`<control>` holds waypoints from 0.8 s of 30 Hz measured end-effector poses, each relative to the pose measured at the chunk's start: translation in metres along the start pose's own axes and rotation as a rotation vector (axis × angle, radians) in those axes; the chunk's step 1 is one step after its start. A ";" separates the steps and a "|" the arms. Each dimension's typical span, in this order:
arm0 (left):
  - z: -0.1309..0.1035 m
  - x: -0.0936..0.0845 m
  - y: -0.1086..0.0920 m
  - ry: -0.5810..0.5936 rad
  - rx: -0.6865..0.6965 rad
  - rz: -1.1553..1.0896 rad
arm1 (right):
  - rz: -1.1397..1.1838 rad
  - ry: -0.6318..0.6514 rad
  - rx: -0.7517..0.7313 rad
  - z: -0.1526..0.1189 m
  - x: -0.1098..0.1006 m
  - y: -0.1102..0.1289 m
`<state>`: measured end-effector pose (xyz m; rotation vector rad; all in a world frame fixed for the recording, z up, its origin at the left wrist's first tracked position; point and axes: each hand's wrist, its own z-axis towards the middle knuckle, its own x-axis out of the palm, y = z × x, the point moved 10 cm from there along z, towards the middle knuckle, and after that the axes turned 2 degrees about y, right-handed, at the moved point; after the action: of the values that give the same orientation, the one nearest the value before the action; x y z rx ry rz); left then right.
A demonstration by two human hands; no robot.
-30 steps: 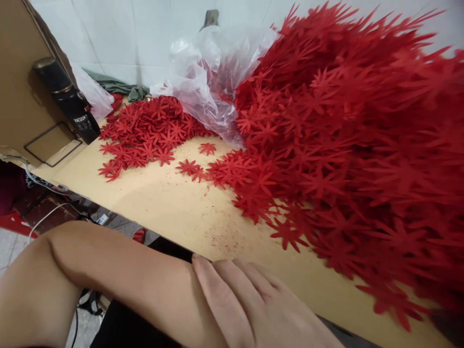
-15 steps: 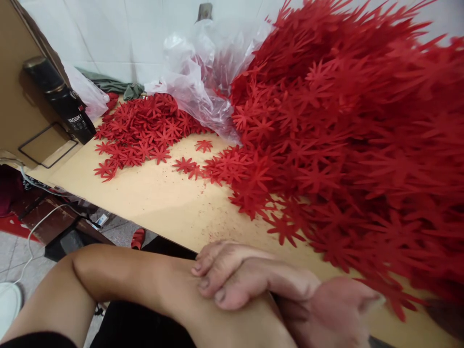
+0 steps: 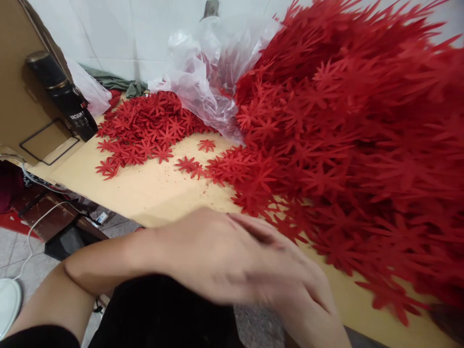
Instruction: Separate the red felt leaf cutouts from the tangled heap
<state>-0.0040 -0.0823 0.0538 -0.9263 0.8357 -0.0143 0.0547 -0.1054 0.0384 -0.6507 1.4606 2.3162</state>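
My left hand [image 3: 210, 256] reaches in from the lower left, smeared by motion, and meets my right hand [image 3: 290, 270] over the table's front edge. The two hands overlap and touch; their fingers are blurred and partly hidden by each other. No object shows in either one. Just beyond them lies the yellowish tabletop [image 3: 134, 193]. A large heap of red star-shaped pieces [image 3: 326, 125] rises on the right, its lower edge close to my right hand. Farther back on the left is a smaller pile of the same red pieces [image 3: 145, 125], with a few loose ones between.
A crumpled clear plastic bag [image 3: 206, 82] lies between the piles against the tiled wall. At the left, a black vacuum bottle [image 3: 61, 96] leans near a cardboard box [image 3: 18, 82] and a thin black wire frame [image 3: 50, 140]. A green cloth [image 3: 116, 82] lies behind.
My right hand's fingers were resting on my left forearm. Now my left hand has drawn back into view, and both hands overlap near the table's edge. The view has shifted slightly.
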 end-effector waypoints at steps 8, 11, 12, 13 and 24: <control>0.049 -0.079 0.156 0.133 -0.371 0.795 | -0.295 -0.014 -0.119 0.014 -0.006 0.007; 0.051 -0.072 0.172 0.159 -0.370 0.807 | -0.339 -0.002 -0.137 0.019 -0.005 0.003; 0.051 -0.072 0.172 0.144 -0.364 0.799 | -0.342 0.005 -0.129 0.020 -0.004 0.000; 0.051 -0.073 0.171 0.121 -0.368 0.785 | -0.341 0.011 -0.114 0.021 -0.004 -0.005; 0.058 -0.101 0.138 -0.283 -0.303 0.399 | 0.283 -0.153 0.332 0.058 -0.013 -0.085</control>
<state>-0.0821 0.0799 0.0384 -1.0004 0.7552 0.5904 0.0964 -0.0175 0.0022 -0.1811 1.9032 2.1795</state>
